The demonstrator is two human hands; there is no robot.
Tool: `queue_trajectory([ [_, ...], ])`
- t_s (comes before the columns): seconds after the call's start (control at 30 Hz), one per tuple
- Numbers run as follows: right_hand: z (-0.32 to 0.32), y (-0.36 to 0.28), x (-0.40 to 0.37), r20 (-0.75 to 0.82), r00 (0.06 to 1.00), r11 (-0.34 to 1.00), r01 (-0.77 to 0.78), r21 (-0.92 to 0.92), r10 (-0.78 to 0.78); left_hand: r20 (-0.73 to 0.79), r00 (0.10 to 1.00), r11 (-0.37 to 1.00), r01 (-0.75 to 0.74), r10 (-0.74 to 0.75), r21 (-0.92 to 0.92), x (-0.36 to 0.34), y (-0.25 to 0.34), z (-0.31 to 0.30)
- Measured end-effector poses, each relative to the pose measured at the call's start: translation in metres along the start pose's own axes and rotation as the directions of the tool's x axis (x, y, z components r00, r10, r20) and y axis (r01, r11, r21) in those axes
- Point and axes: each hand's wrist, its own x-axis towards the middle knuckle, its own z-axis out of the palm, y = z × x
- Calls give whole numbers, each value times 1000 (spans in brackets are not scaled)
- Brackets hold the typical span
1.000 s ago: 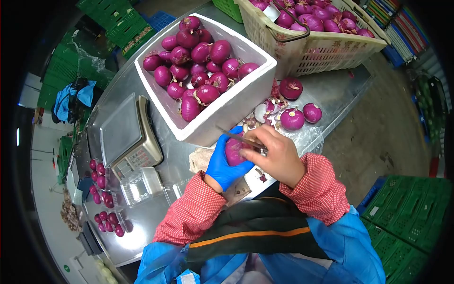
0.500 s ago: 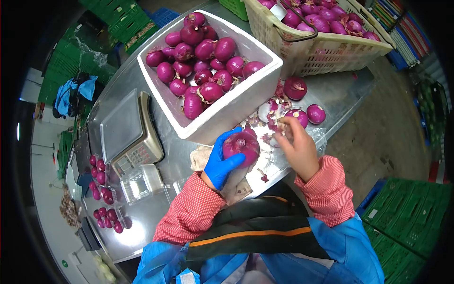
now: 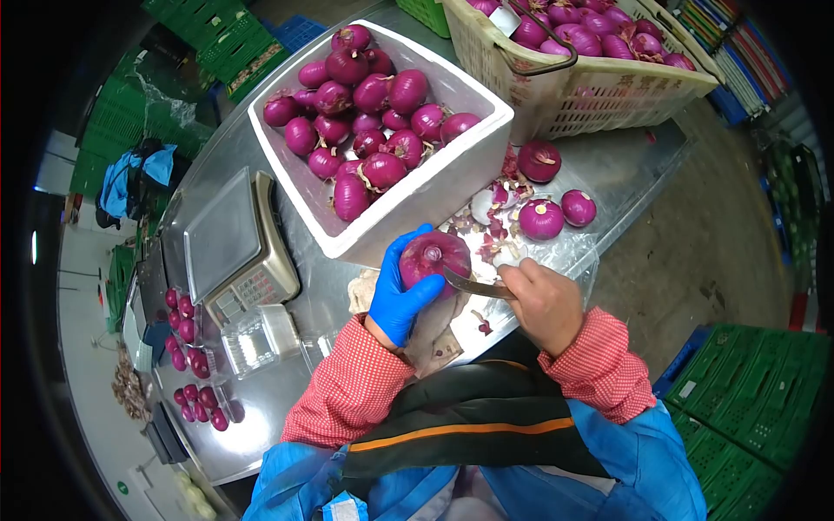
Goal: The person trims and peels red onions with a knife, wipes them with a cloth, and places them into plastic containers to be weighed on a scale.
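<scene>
In a blue glove, my left hand (image 3: 398, 293) is wrapped round a large red onion (image 3: 432, 258). My bare right hand (image 3: 540, 302) grips a knife (image 3: 480, 287) whose curved blade touches the onion's lower right side. Onion skins (image 3: 497, 227) lie scattered on the metal table beyond the hands. Three loose red onions, one of them a trimmed onion (image 3: 540, 219), sit to the right of the peelings. Just past my left hand stands a white foam box (image 3: 417, 204) filled with several red onions.
A cream plastic crate (image 3: 599, 95) of onions stands at the table's far right. Left of the foam box are a weighing scale (image 3: 248, 252), a clear plastic tray (image 3: 261, 339) and packed onions (image 3: 200, 404). Green crates (image 3: 747, 391) are stacked at the lower right.
My right hand has come down and closer to the onion, and the knife now shows in it with its blade against the onion. The left hand keeps its hold.
</scene>
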Motion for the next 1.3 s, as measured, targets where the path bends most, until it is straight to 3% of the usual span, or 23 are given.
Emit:
queue_trajectory([
  [0.27,11,-1,-2,-61,994,995,-92,-43,89,-11,996,991,86,-88,-103,-7,1,15],
  [0.37,16,-1,-4,-52,992,994,-112,18,112,-33,998,997,47,-49,-59,-4,-5,13],
  [0.47,28,-2,-7,-65,987,970,-133,203,149,-51,998,997,42,-45,-58,-4,-1,16],
  [0.53,25,-14,-6,198,930,809,-367,459,309,-55,998,999,30,-31,-11,0,-5,10],
  [0.6,31,-18,-9,411,840,574,-543,613,355,-52,998,1000,27,-27,4,2,-9,6],
  [0.7,41,8,-8,692,592,14,-764,645,414,-34,998,998,47,-48,-40,-1,-11,6],
  [0.73,40,9,-9,663,624,71,-748,660,413,-25,998,996,57,-59,-66,-1,-10,6],
  [0.77,41,7,-10,482,764,350,-632,692,428,-19,997,993,69,-71,-92,-2,-10,6],
  [0.83,31,-2,-8,99,957,806,-282,520,271,-22,988,966,143,-152,-215,-5,0,12],
  [0.87,21,-4,-5,89,971,870,-238,431,221,-15,982,945,177,-188,-275,-4,4,14],
  [0.93,4,-9,-3,89,989,961,-138,242,119,26,986,938,163,-162,-305,-1,-2,4],
  [1.17,9,-2,-2,53,997,991,-62,117,56,-47,991,962,114,-129,-248,1,1,6],
  [1.3,12,5,-1,35,999,998,-40,47,38,3,998,990,64,-64,-123,1,5,5],
])
